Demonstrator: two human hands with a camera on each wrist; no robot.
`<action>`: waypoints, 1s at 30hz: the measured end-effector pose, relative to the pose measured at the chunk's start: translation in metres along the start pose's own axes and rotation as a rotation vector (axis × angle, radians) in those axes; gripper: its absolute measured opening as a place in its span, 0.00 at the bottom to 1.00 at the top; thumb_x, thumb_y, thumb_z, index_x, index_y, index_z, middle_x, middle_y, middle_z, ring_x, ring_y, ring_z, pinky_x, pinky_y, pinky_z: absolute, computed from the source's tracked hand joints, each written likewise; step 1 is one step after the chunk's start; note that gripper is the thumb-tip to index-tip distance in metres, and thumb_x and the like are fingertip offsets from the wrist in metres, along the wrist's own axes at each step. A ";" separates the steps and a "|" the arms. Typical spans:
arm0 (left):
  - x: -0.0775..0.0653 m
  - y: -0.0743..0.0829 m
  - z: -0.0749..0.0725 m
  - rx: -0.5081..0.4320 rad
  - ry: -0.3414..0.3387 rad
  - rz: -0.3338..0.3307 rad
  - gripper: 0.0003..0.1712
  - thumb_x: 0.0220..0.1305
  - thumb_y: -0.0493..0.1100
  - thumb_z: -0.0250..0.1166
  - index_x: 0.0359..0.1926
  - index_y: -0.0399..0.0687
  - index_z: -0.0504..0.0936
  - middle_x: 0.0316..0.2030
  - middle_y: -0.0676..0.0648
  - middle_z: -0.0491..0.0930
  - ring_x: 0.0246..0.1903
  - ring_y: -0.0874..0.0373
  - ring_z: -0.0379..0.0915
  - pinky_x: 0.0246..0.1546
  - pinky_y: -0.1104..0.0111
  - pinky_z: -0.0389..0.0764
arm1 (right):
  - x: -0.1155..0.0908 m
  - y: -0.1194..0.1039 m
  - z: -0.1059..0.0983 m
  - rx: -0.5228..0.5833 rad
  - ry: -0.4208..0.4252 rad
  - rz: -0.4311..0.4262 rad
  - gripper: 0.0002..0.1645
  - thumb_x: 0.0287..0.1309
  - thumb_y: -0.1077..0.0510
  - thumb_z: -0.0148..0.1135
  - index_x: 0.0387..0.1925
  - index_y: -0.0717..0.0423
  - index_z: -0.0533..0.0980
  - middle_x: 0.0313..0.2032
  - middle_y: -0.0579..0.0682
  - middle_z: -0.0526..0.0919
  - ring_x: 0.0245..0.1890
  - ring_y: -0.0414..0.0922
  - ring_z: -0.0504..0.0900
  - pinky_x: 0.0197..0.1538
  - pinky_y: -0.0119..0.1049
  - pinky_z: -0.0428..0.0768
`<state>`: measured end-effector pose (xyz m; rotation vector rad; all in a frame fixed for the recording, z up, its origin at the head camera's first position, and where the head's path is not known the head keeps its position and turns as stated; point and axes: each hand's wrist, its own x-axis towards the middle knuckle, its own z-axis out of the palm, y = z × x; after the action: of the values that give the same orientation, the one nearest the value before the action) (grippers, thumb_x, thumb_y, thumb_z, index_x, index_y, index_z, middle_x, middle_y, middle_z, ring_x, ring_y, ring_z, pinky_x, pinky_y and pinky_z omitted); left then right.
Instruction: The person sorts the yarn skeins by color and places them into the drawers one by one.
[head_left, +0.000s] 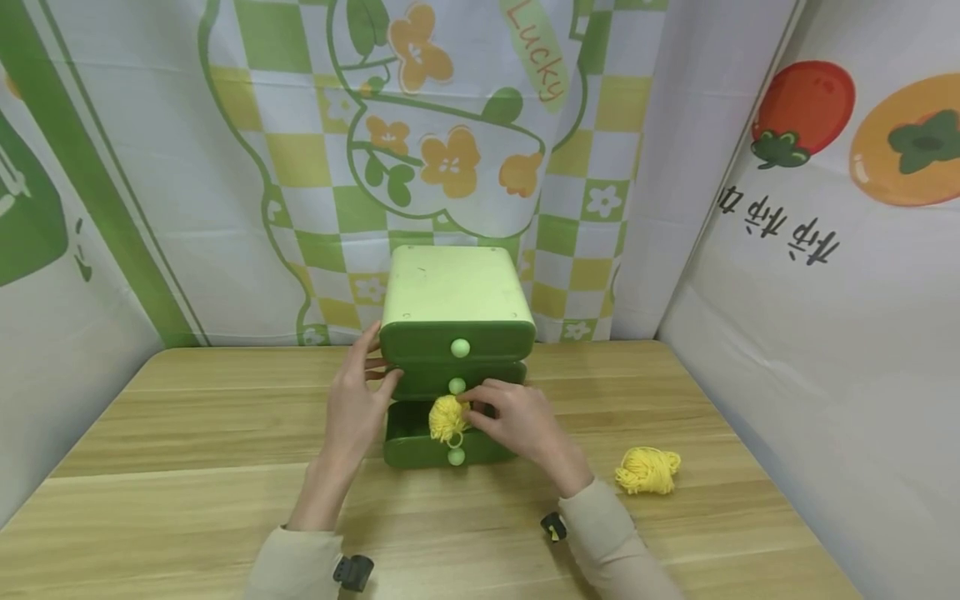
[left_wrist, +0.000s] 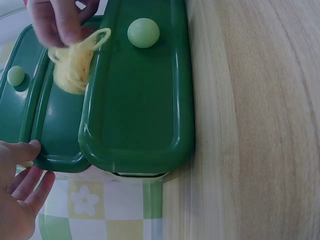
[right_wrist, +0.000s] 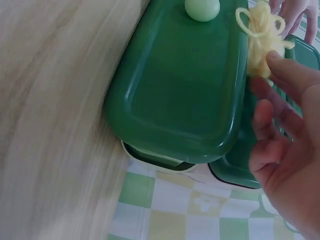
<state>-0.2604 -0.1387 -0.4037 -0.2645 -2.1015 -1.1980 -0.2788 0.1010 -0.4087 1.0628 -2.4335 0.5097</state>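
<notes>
A small green chest of drawers (head_left: pixel 457 283) stands on the table, its bottom drawer (head_left: pixel 420 452) pulled out. Above that drawer, my right hand (head_left: pixel 517 418) pinches a bundle of yellow yarn (head_left: pixel 447 418) between thumb and fingers; a loose loop hangs near the drawer's front edge. My left hand (head_left: pixel 358 400) rests against the chest's left side, thumb near the middle drawer (head_left: pixel 423 381) and fingers spread along the side. In the left wrist view the yarn (left_wrist: pixel 74 70) hangs behind the bottom drawer's front. The drawer's inside is mostly hidden.
A second bundle of yellow yarn (head_left: pixel 648 471) lies on the wooden table (head_left: pixel 187 467), right of my right forearm. Printed curtains (head_left: pixel 450 125) hang behind the chest and along both sides. The top drawer (head_left: pixel 420 342) is closed.
</notes>
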 end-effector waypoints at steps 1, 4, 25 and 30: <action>0.000 0.000 0.000 0.000 -0.001 0.000 0.45 0.55 0.27 0.71 0.72 0.47 0.65 0.55 0.37 0.78 0.44 0.43 0.83 0.45 0.57 0.86 | 0.000 0.000 0.000 -0.001 -0.021 0.016 0.11 0.60 0.47 0.69 0.43 0.43 0.86 0.32 0.37 0.84 0.26 0.34 0.80 0.25 0.21 0.71; 0.000 0.000 0.000 0.003 -0.003 0.001 0.44 0.55 0.28 0.72 0.72 0.48 0.65 0.55 0.37 0.78 0.44 0.43 0.83 0.45 0.57 0.87 | -0.001 0.000 0.000 -0.003 -0.069 0.054 0.11 0.61 0.45 0.68 0.42 0.43 0.86 0.33 0.36 0.85 0.28 0.32 0.80 0.25 0.21 0.71; 0.000 0.000 0.000 0.012 -0.008 -0.020 0.45 0.55 0.28 0.72 0.72 0.47 0.65 0.55 0.37 0.79 0.45 0.44 0.82 0.45 0.57 0.87 | -0.003 0.017 -0.018 0.037 -0.144 0.124 0.15 0.60 0.43 0.69 0.45 0.43 0.86 0.31 0.36 0.86 0.29 0.33 0.80 0.32 0.28 0.77; 0.001 0.001 0.000 0.009 -0.012 -0.024 0.45 0.55 0.28 0.72 0.72 0.47 0.64 0.56 0.38 0.79 0.46 0.45 0.82 0.46 0.57 0.86 | -0.006 0.027 -0.029 0.066 -0.148 0.156 0.15 0.59 0.44 0.69 0.45 0.43 0.86 0.32 0.37 0.86 0.24 0.31 0.74 0.27 0.25 0.72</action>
<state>-0.2605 -0.1383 -0.4027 -0.2430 -2.1260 -1.2033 -0.2886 0.1365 -0.3921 0.9732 -2.6612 0.5840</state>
